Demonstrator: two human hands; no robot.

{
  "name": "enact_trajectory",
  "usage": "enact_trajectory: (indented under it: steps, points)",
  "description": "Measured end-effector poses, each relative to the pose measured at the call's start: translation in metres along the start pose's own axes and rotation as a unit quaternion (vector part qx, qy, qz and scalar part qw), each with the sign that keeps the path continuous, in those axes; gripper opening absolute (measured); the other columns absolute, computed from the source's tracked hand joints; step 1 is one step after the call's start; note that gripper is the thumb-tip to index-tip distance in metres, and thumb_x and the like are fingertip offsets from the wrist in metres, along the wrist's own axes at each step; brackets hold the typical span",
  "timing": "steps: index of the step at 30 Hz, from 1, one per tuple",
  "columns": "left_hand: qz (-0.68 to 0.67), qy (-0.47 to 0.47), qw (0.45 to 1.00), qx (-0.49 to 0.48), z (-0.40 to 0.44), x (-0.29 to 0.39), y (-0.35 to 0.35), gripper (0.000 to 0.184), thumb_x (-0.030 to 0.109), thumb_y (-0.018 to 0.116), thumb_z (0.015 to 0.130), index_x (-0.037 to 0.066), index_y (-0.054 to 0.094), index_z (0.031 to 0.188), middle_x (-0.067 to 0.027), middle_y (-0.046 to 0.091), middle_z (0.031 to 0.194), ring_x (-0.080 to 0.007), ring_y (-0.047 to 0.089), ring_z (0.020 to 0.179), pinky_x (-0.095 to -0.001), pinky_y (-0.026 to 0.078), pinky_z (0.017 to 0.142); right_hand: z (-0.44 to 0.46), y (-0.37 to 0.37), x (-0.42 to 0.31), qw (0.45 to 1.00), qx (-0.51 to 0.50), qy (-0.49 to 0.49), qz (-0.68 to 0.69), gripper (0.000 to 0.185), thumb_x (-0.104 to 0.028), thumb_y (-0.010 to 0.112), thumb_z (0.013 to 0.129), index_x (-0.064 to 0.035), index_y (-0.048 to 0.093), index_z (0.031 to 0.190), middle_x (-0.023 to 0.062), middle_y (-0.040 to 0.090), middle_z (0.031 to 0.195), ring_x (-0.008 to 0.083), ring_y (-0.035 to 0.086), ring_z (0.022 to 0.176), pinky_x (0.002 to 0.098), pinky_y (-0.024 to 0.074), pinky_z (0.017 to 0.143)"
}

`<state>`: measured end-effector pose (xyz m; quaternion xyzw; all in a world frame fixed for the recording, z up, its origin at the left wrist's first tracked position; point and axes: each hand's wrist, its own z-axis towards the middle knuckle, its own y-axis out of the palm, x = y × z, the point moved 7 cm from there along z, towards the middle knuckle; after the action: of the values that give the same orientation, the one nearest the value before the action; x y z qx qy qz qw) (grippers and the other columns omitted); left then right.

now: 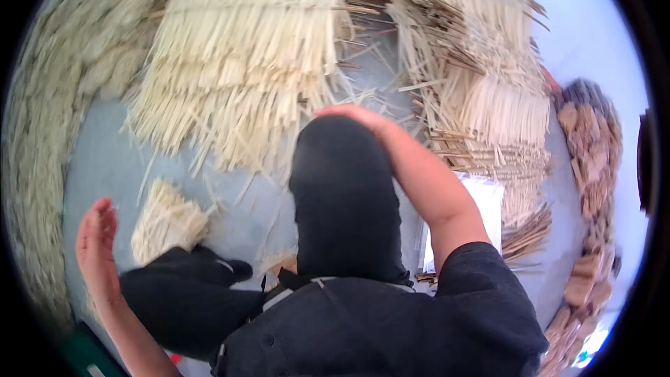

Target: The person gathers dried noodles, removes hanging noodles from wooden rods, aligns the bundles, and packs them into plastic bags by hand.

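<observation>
My left hand (96, 248) is raised at the left with its fingers up and slightly bent. It seems to hold nothing. Beside it on the floor sits a small bundle of pale flat strips (167, 223), near my folded left leg. My right hand (352, 113) lies against the far side of my raised right knee (342, 167), fingers stretched along it and partly hidden. Beyond the knee, a wide layered pile of pale strips (237, 84) spreads over the grey floor.
A second tall stack of strips (499, 98) stands at the right, with a white sheet (481, 202) near it. Brown chunky pieces (590, 146) line the right wall. A long heap of fibrous bundles (49, 132) fills the left side. Loose strips (377, 56) lie between the piles.
</observation>
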<state>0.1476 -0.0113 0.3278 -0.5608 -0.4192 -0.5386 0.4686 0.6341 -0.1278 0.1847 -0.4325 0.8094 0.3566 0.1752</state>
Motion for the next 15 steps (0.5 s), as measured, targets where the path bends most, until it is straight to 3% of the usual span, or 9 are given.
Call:
enact_trajectory:
  steps: [2,5,8,9,11,12,14,15]
  points:
    - [0.133,-0.043,0.985,-0.102,0.016,0.010,0.084,0.031,0.019,0.055,0.097,0.002,0.060,0.122,-0.0057,0.063,0.119,-0.0151,0.059,0.105,-0.0299,0.044,0.096,0.014,-0.013,0.002,1.000,-0.002,-0.010,-0.013,0.029,-0.034,0.070,0.082,-0.0068,0.071,0.093,0.0047,0.071,0.084,0.0175,0.066,0.070,0.0328,0.0530,0.070]
    - [0.241,-0.028,0.917,-0.315,0.043,-0.020,0.160,0.033,0.019,0.059,0.093,0.007,0.060,0.124,-0.0072,0.063,0.118,-0.0170,0.060,0.103,-0.0292,0.047,0.091,0.034,0.004,-0.008,0.973,-0.146,-0.119,-0.134,0.031,-0.033,0.066,0.087,-0.0052,0.069,0.099,0.0056,0.070,0.100,0.0162,0.066,0.089,0.0295,0.0511,0.080]
    - [0.283,-0.027,0.853,-0.437,0.077,-0.069,0.211,0.037,0.023,0.063,0.091,0.011,0.060,0.126,-0.0096,0.064,0.117,-0.0189,0.062,0.101,-0.0311,0.049,0.088,0.066,-0.018,-0.016,0.974,-0.086,-0.100,-0.183,0.032,-0.032,0.064,0.089,-0.0051,0.066,0.107,0.0056,0.068,0.107,0.0164,0.063,0.098,0.0307,0.0493,0.086]
    - [0.285,-0.051,0.853,-0.434,0.089,-0.091,0.221,0.038,0.025,0.063,0.091,0.011,0.060,0.126,-0.0096,0.064,0.117,-0.0195,0.062,0.100,-0.0315,0.049,0.088,0.080,-0.028,-0.018,0.974,-0.092,-0.093,-0.187,0.032,-0.032,0.064,0.089,-0.0051,0.066,0.107,0.0056,0.068,0.107,0.0164,0.063,0.098,0.0307,0.0493,0.086]
    - [0.287,-0.079,0.852,-0.430,0.112,-0.138,0.238,0.039,0.028,0.064,0.091,0.010,0.060,0.126,-0.0097,0.065,0.117,-0.0200,0.063,0.100,-0.0320,0.049,0.088,0.118,-0.067,-0.035,0.976,0.015,-0.081,-0.204,0.040,-0.031,0.060,0.092,-0.0063,0.059,0.124,0.0078,0.065,0.115,0.0194,0.062,0.101,0.0340,0.0486,0.090]
    - [0.274,-0.103,0.858,-0.422,0.122,-0.165,0.245,0.040,0.029,0.063,0.091,0.010,0.060,0.126,-0.0098,0.065,0.117,-0.0205,0.063,0.100,-0.0322,0.049,0.089,0.133,-0.076,-0.044,0.975,0.013,-0.078,-0.206,0.040,-0.031,0.060,0.092,-0.0063,0.059,0.124,0.0078,0.065,0.115,0.0194,0.062,0.101,0.0340,0.0486,0.090]
    - [0.256,-0.127,0.863,-0.416,0.139,-0.210,0.260,0.041,0.031,0.063,0.091,0.010,0.061,0.125,-0.0099,0.066,0.117,-0.0210,0.063,0.101,-0.0324,0.049,0.089,0.161,-0.111,-0.073,0.963,0.130,-0.094,-0.215,0.050,-0.036,0.064,0.088,-0.0062,0.055,0.128,0.0084,0.061,0.123,0.0193,0.059,0.108,0.0363,0.0468,0.092]
    - [0.261,-0.148,0.863,-0.407,0.142,-0.232,0.262,0.041,0.031,0.063,0.091,0.009,0.060,0.126,-0.0098,0.066,0.117,-0.0208,0.063,0.102,-0.0323,0.049,0.090,0.178,-0.123,-0.086,0.963,0.132,-0.093,-0.216,0.050,-0.036,0.064,0.088,-0.0062,0.055,0.128,0.0084,0.061,0.123,0.0193,0.059,0.108,0.0363,0.0468,0.092]
